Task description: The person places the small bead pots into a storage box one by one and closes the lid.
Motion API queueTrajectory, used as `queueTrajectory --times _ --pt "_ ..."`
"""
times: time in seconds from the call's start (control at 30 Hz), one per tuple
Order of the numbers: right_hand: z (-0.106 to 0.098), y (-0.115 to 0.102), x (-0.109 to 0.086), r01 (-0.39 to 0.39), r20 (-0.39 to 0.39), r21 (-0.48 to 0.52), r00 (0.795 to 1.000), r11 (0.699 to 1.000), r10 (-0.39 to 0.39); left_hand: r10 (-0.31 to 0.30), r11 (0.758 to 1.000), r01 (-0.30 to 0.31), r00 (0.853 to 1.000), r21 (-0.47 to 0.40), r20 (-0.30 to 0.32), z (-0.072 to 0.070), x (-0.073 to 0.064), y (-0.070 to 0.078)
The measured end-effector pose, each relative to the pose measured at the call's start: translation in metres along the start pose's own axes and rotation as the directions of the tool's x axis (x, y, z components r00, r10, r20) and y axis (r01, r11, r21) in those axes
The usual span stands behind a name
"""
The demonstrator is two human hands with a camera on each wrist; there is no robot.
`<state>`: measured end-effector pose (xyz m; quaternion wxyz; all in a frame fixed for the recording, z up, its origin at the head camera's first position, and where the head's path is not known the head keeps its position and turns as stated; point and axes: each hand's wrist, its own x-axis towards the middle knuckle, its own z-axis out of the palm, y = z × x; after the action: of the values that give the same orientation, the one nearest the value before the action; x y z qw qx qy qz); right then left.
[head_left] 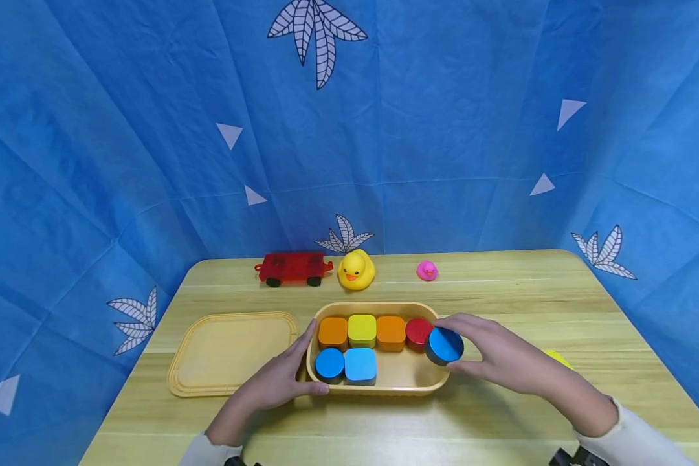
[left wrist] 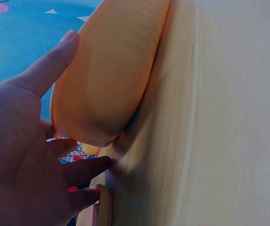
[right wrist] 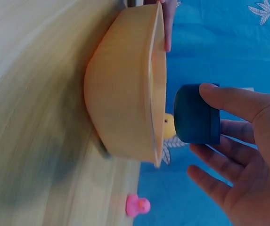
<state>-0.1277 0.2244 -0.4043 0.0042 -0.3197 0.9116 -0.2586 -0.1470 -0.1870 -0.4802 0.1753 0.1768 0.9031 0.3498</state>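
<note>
A tan oval-ended bin (head_left: 408, 375) stands in the middle of the table with several coloured blocks inside. Along its back side are an orange block (head_left: 333, 331), a yellow block (head_left: 362, 329), another orange block (head_left: 391, 331) and a red round block (head_left: 418, 332). A blue round block (head_left: 329, 364) and a light blue square block (head_left: 360, 364) sit at the front left. My left hand (head_left: 279, 378) rests against the bin's left end, fingers extended and thumb at the front rim. Over the right end, my right hand (head_left: 495, 353) pinches a second blue round block (right wrist: 196, 115), tilted, between thumb and fingers.
A flat tan lid (head_left: 233, 353) lies left of the bin. Behind stand a red toy wagon (head_left: 293, 268), a yellow duck (head_left: 356, 270) and a small pink duck (head_left: 427, 270). A yellow object (head_left: 559, 358) is partly hidden behind my right forearm. Blue cloth (head_left: 443, 129) hangs around the table.
</note>
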Motion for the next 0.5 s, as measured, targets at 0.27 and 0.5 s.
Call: queueTrajectory --times 0.27,0.5 --pt "0.025 -0.007 0.026 -0.029 0.077 0.099 0.997 0.995 0.022 0.011 1.0 -0.011 1.0 0.006 -0.003 0.0 0.0 0.0" --pt "0.049 -0.007 0.04 -0.028 0.074 0.126 0.997 0.992 0.018 0.012 1.0 -0.012 1.0 0.001 -0.002 0.0 0.0 0.0"
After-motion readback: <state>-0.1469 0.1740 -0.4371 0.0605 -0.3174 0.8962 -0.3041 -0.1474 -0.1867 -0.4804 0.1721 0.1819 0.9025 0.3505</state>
